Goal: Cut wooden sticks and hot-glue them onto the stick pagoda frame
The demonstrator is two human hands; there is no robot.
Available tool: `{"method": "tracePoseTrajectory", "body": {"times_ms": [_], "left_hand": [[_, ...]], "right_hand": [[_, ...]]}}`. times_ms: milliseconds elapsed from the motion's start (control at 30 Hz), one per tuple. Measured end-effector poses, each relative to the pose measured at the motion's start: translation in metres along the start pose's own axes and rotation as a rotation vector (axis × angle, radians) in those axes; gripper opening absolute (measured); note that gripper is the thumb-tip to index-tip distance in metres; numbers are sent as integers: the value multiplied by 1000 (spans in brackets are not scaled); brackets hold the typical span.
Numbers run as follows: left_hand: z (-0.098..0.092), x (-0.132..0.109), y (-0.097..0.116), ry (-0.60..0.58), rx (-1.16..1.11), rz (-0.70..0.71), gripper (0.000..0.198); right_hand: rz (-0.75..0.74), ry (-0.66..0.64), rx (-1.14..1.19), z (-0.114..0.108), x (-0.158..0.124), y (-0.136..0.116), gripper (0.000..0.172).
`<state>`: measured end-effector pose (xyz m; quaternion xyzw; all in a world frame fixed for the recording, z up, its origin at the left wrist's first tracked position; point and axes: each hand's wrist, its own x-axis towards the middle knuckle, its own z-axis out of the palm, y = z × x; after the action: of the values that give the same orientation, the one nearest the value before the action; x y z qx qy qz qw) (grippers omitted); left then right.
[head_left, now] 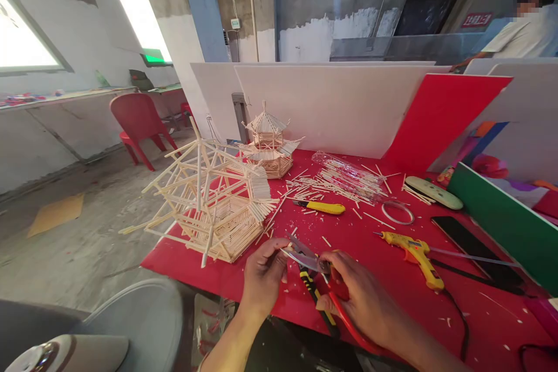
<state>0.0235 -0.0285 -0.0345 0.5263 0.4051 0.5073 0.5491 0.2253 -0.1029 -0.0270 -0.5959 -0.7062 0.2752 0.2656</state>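
My right hand (pixel 364 296) is closed round the red handles of a pair of cutters (pixel 307 256), whose metal jaws point left. My left hand (pixel 264 273) pinches a thin wooden stick at those jaws, fingers pressed together. Both hands hover over the near edge of the red table (pixel 370 244). Just left of my left hand stands a large unfinished stick model (pixel 213 203), a tilted pavilion frame. Under my right hand lies a tool with a black and yellow handle (pixel 316 296).
A smaller finished stick pavilion (pixel 268 139) stands at the back. Loose sticks in a clear bag (pixel 349 177), a yellow utility knife (pixel 322 207), a tape ring (pixel 397 213), a yellow glue gun (pixel 416 253) and a phone (pixel 464 241) lie around. White and red boards stand behind. A person sits far right.
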Motion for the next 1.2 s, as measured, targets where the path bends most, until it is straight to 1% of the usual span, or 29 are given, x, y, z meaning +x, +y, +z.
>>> {"method": "tracePoseTrajectory", "body": {"times_ms": [67,200,300,400,533,600,767,833,933,1100,1167,1200], "left_hand": [[-1,-1,-2,-21,11,18,19],[-3,-5,1,-77,112,64,17],[-4,-6,7,-64,156,96,16],[-6,-7,12,-45,181,111,15],[-8,-6,15,-79,231,148,18],[-10,-6,15,-89,238,140,20],[-11,-7,10,-59,217,76,17],[-11,-7,8,-80,220,51,20],[-12,-7,7,-133,238,46,25],[-13,-7,7,-168,241,81,28],[-13,-8,6,-156,206,43,26],[-12,-8,6,-141,163,9,24]], "right_hand": [[-12,16,-16,2,1,-5,46],[2,20,-47,2,5,-14,44],[-3,-11,-42,0,7,-20,41],[-12,-7,-56,0,7,-23,41],[-33,5,-109,3,7,-23,40],[-54,15,-142,5,7,-19,41],[-95,55,-221,11,6,-5,46],[-85,65,-215,11,6,-1,49],[-59,62,-203,9,5,-2,52],[-74,43,-229,4,4,-11,48],[-58,43,-234,2,6,-11,45],[-23,59,-250,1,9,-8,44]]}}
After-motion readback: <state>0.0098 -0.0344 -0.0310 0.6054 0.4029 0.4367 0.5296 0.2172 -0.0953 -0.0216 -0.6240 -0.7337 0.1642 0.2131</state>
